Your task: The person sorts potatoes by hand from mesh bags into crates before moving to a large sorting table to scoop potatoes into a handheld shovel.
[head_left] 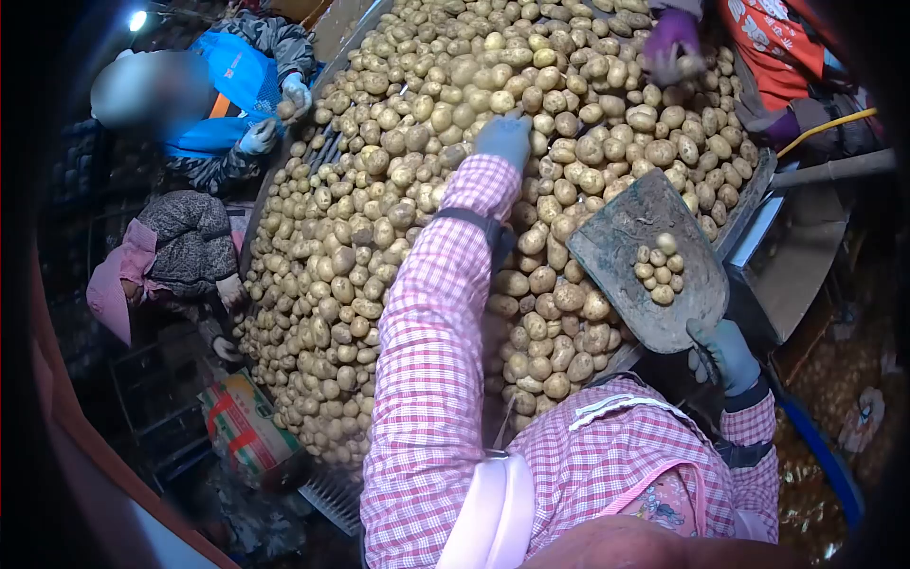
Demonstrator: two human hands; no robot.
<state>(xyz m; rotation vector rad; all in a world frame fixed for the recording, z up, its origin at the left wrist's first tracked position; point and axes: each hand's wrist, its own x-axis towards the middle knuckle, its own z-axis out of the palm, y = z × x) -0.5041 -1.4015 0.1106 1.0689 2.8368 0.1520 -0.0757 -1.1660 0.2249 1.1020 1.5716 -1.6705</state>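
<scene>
My left hand (pixel 504 142), in a blue-grey glove, reaches far over a large heap of potatoes (pixel 379 199) and touches those near the middle. Its fingertips are hidden, so whether it grips a potato does not show. My right hand (pixel 725 356), gloved alike, is closed on the near edge of a worn, dirt-stained scoop (pixel 616 247). The scoop lies tilted over the right side of the heap. Several small potatoes (pixel 661 269) are gathered in it.
Co-workers stand around the heap: one in blue (pixel 237 71), one in a pink head covering (pixel 118 280), one in red (pixel 777 52) with a purple glove (pixel 671 43). A printed carton (pixel 248 422) sits lower left. A yellow cable (pixel 827 129) and metal bar (pixel 834 171) are at right.
</scene>
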